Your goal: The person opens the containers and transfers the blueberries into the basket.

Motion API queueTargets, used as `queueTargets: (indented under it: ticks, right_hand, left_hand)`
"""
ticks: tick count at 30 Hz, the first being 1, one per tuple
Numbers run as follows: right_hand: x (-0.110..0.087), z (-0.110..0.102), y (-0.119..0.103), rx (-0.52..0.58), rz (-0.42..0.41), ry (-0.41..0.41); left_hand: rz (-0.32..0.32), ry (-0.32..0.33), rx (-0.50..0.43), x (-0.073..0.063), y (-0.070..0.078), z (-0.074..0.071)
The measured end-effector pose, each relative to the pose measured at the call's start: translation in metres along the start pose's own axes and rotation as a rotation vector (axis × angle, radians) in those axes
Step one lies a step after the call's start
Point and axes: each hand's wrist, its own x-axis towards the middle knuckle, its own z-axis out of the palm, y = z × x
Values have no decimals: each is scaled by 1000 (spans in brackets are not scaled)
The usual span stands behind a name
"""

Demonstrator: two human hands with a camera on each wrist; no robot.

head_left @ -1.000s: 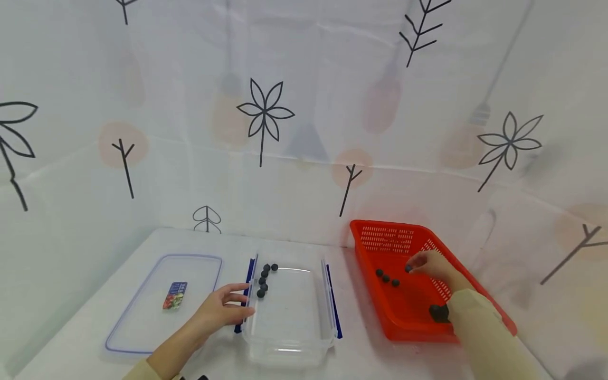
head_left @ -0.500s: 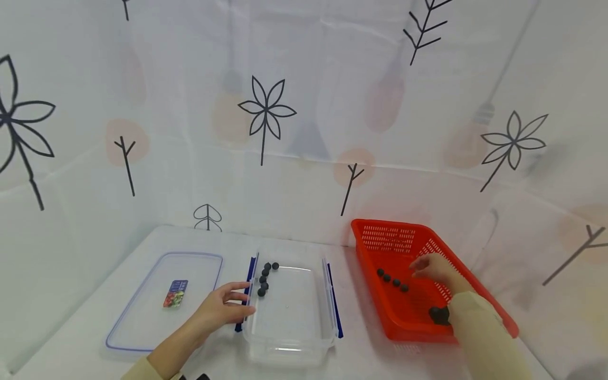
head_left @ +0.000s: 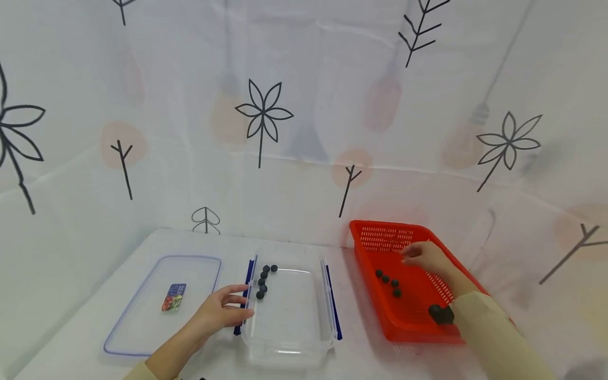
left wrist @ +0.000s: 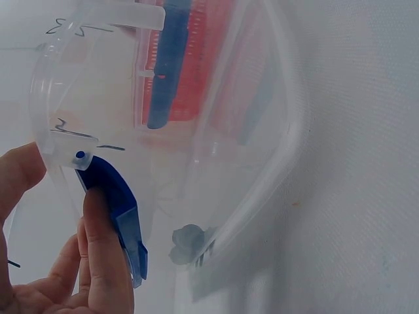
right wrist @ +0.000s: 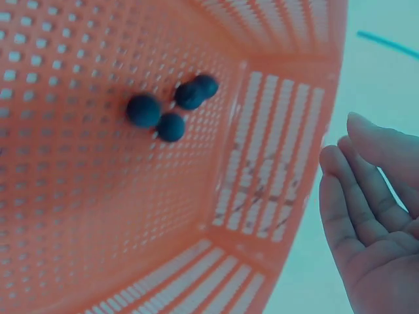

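Note:
In the head view a clear plastic box (head_left: pixel 290 338) holds several small dark balls, like blueberries (head_left: pixel 263 275), along its left side. My left hand (head_left: pixel 216 314) grips the box's left wall, thumb at the rim and fingers by the blue latch (left wrist: pixel 121 206). Over the red basket (head_left: pixel 396 330) my right hand (head_left: pixel 427 257) hovers with relaxed fingers and nothing between them. Several dark balls (head_left: pixel 395 283) lie on the basket floor, apart from that hand. In the right wrist view my right hand (right wrist: pixel 376 222) shows its bare palm beside the basket wall.
A clear lid (head_left: pixel 138 327) with a fruit-printed label (head_left: pixel 173 297) lies left of the box on the white table (head_left: pixel 351 353). Another blue latch (head_left: pixel 334 303) hangs on the box's right side. A patterned cloth (head_left: pixel 304 132) stands behind everything.
My right hand has let go of a dark ball in the basket and risen away from it. That ball has rolled slightly near the others. The left hand stays at the box.

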Motion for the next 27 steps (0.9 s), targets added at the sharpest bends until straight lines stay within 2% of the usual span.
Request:
queueTargets:
  ticks: [6,12,23,27]
  right_hand:
    - [-2,5,-21,24,-34,11]
    - [-8,12,-38,102,-59,11]
    - [-22,20,-62,173,-73,-13]
    - [-25,25,-67,205,-55,-26]
  left_hand:
    - [10,6,-2,1,1,0]
    - [-4,-11,-11,-1,-1,0]
    - [-2,-24,-22,-2,-2,0]
    - [1,-17,-21,-1,-3,0]
